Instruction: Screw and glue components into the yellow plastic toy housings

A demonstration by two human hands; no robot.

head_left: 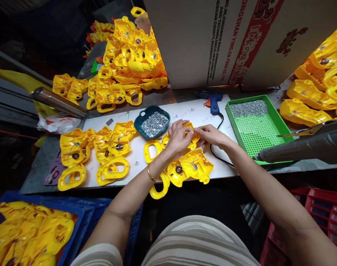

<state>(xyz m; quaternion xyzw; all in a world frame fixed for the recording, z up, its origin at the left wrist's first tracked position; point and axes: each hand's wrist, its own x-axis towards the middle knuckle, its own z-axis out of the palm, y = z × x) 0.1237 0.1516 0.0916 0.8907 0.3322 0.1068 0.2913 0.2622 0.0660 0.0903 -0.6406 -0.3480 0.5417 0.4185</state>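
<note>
My left hand is over a yellow plastic toy shell half, its fingers bent and closed on the part. From the other side my right hand reaches in, thumb and fingers pinched at the shell's right edge. Whether a small piece sits between the fingertips is hidden. Nearer to me lies a second yellow shell half with its inside up, showing a round dark part, thin wires and a small board. Yellow oval handle rings belong to these shells. Behind my left hand stands a dark teal dish of small silvery screws.
A blue glue gun with a black cord lies behind my right hand. To the right is a green perforated tray with small metal pieces. More yellow shells lie left; others fill a blue crate. A large carton stands behind.
</note>
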